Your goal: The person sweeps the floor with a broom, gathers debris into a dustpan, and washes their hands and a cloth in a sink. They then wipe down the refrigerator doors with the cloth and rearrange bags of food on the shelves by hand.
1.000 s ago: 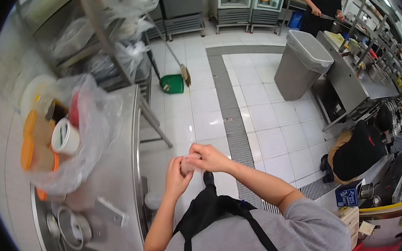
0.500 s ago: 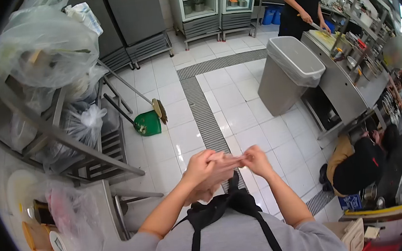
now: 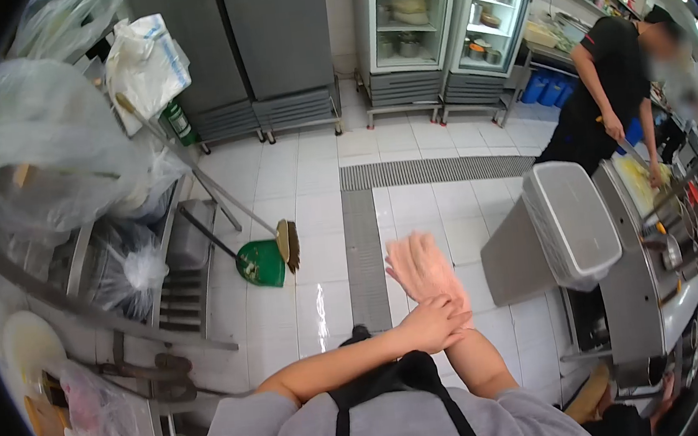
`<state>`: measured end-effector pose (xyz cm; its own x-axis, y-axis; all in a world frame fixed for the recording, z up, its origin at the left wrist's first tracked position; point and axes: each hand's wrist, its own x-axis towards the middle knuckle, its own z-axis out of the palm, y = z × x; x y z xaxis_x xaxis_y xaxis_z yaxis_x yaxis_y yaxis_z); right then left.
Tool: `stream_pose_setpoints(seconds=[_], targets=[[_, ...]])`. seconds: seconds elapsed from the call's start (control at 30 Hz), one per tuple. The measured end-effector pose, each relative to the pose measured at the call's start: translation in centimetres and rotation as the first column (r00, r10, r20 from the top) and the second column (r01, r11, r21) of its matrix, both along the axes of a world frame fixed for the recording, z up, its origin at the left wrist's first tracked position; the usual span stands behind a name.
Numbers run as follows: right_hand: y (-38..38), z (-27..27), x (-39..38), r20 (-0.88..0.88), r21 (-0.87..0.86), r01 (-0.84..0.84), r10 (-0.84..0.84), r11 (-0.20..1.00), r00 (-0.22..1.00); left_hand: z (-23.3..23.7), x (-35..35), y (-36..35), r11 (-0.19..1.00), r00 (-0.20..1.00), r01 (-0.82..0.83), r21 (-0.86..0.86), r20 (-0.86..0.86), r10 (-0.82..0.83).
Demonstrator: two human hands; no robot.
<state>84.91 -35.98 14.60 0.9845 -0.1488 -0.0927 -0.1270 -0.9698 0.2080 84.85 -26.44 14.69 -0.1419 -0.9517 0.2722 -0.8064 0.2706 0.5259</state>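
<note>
A thin, pale see-through glove covers my right hand, which is raised in front of me with its fingers apart and nothing held. My left hand reaches across my chest and is closed around the glove's cuff at the right wrist. Its fingertips lie over the cuff and partly hide it. Both hands are above the white tiled floor, just in front of the black apron.
A green dustpan and broom stand left of centre. Racks with plastic bags fill the left. At right are a lidded grey bin, a steel counter and a co-worker cutting food. Fridges line the back.
The glove material, earlier stretched between both hands, now covers my right hand. My left hand has moved right to that wrist. The view has shifted, showing more of the fridges.
</note>
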Motion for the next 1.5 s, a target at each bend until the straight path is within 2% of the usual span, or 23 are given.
stream_pose_setpoints(seconds=[0.07, 0.13, 0.23, 0.37, 0.47, 0.53, 0.63, 0.73, 0.93, 0.97, 1.0, 1.03, 1.07, 1.1, 1.13, 1.17, 1.2, 1.27, 1.3, 1.33, 1.4, 1.47, 1.5], targets=[[-4.1, 2.7, 6.3, 0.025, -0.016, -0.022, 0.022, 1.0, 0.999, 1.2, 4.9, -2.5, 0.992, 0.994, -0.05, -0.117, 0.088, 0.061], [-7.8, 3.6, 12.0, 0.006, -0.012, -0.023, 0.023, 1.0, 1.0, 1.9, 10.6, -4.7, 0.976, 0.98, -0.15, -0.159, -0.155, 0.126], [-13.0, 4.2, 19.8, -0.032, -0.007, -0.012, 0.012, 1.0, 0.999, 1.7, 19.4, -9.1, 0.973, 0.96, -0.162, -0.166, -0.253, 0.117], [-18.9, 4.6, 28.0, -0.103, 0.016, 0.021, -0.019, 1.0, 0.994, 3.2, 28.6, -15.6, 0.983, 0.994, -0.105, -0.15, 0.026, 0.111], [-21.1, 3.4, 32.5, -0.23, 0.048, 0.089, -0.076, 0.995, 0.97, 4.2, 34.7, -18.5, 0.993, 0.976, -0.081, -0.081, -0.208, 0.063], [-21.7, 2.2, 35.9, -0.322, 0.064, 0.127, -0.1, 0.99, 0.942, 5.0, 39.1, -19.4, 0.991, 0.983, -0.111, -0.078, -0.157, 0.098], [-23.4, 3.8, 42.8, -0.373, 0.055, 0.113, -0.084, 0.992, 0.924, 3.7, 46.3, -20.6, 0.975, 0.969, -0.212, 0.07, -0.115, 0.219], [-25.3, 7.5, 50.9, -0.13, 0.038, -0.122, 0.126, 0.992, 0.983, 3.2, 54.1, -21.8, 0.929, 0.917, -0.356, 0.097, -0.158, 0.368], [-30.2, 7.4, 68.8, -0.278, -0.06, 0.007, -0.023, 0.998, 0.96, 0.3, 70.8, -21.2, 0.761, 0.75, -0.645, 0.065, -0.136, 0.647], [-30.5, 10.5, 71.0, -0.174, -0.013, -0.388, 0.38, 0.922, 0.909, 0.1, 73.0, -20.5, 0.703, 0.695, -0.705, 0.091, -0.108, 0.711], [-30.8, 11.4, 75.3, -0.169, -0.021, -0.428, 0.419, 0.904, 0.892, 0.3, 75.2, -19.7, 0.638, 0.633, -0.76, 0.125, -0.085, 0.77], [-30.9, 12.0, 79.8, 0.254, -0.124, -0.459, 0.476, 0.879, 0.842, 0.6, 77.3, -19.1, 0.605, 0.598, -0.786, 0.126, -0.091, 0.796], [-30.7, 12.2, 84.1, 0.615, -0.208, -0.453, 0.476, 0.867, 0.628, 0.6, 78.8, -18.4, 0.529, 0.519, -0.841, 0.116, -0.103, 0.848], [-30.2, 12.1, 88.2, 0.864, -0.261, -0.418, 0.404, 0.87, 0.302, 0.4, 79.8, -17.7, 0.448, 0.436, -0.886, 0.115, -0.116, 0.892], [-29.7, 12.2, 92.2, 0.959, -0.283, -0.363, 0.271, 0.888, -0.083, 0.3, 80.6, -17.0, 0.417, 0.4, -0.899, 0.133, -0.133, 0.907], [-29.3, 12.5, 95.8, 0.881, -0.266, -0.303, 0.103, 0.915, -0.461, 0.3, 81.6, -16.5, 0.345, 0.3, -0.918, 0.195, -0.225, 0.927], [-28.4, 12.5, 98.3, 0.841, -0.265, -0.339, 0.045, 0.903, -0.539, 0.0, 83.1, -15.9, 0.28, 0.197, -0.925, 0.256, -0.307, 0.931], [-26.0, 12.9, 101.4, 0.957, -0.273, -0.612, 0.147, 0.743, -0.249, -2.2, 86.0, -14.3, 0.228, 0.15, -0.945, 0.234, -0.31, 0.939], [-25.1, 13.8, 102.7, 0.971, -0.187, -0.744, 0.233, 0.642, -0.042, -3.1, 87.4, -13.5, 0.204, 0.116, -0.937, 0.285, -0.296, 0.948], [-24.3, 15.3, 105.1, 0.966, -0.114, -0.804, 0.253, 0.583, 0.046, -3.7, 89.0, -12.7, 0.183, 0.085, -0.922, 0.341, -0.283, 0.955], [-22.6, 18.3, 110.7, 0.981, -0.051, -0.849, 0.186, 0.527, 0.057, -4.1, 92.5, -11.5, 0.181, 0.091, -0.927, 0.329, -0.269, 0.959], [-21.2, 22.9, 117.3, 0.997, -0.049, -0.866, 0.073, 0.497, -0.015, -3.6, 97.5, -10.0, 0.147, 0.049, -0.86, 0.489, -0.207, 0.977], [-20.6, 25.4, 121.0, 0.999, -0.05, -0.872, 0.026, 0.487, -0.043, -3.4, 99.7, -9.2, 0.159, 0.072, -0.891, 0.424, -0.213, 0.974]])
